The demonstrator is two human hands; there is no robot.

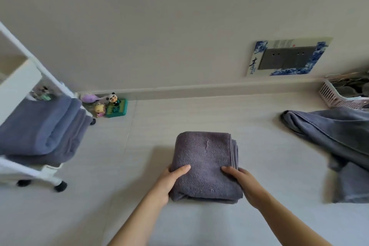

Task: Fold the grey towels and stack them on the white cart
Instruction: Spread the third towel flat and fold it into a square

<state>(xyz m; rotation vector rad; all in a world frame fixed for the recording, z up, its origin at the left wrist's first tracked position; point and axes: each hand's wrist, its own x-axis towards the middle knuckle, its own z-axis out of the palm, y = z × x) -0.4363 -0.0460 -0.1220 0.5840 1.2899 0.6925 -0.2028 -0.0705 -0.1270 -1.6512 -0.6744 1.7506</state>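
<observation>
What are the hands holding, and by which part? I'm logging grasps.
Both the left hand and right hand grip the folded grey terry towel at its near corners, thumbs on top.

The folded towel (205,166) is showing rough matt terry cloth; the cart (22,80) is looking like smooth white plastic; the floor (139,146) is appearing matt.

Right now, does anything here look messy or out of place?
Yes. An unfolded grey towel lies crumpled on the floor at the right. On the white cart, the stacked towels overhang the shelf edge. The folded towel looks neat.
</observation>
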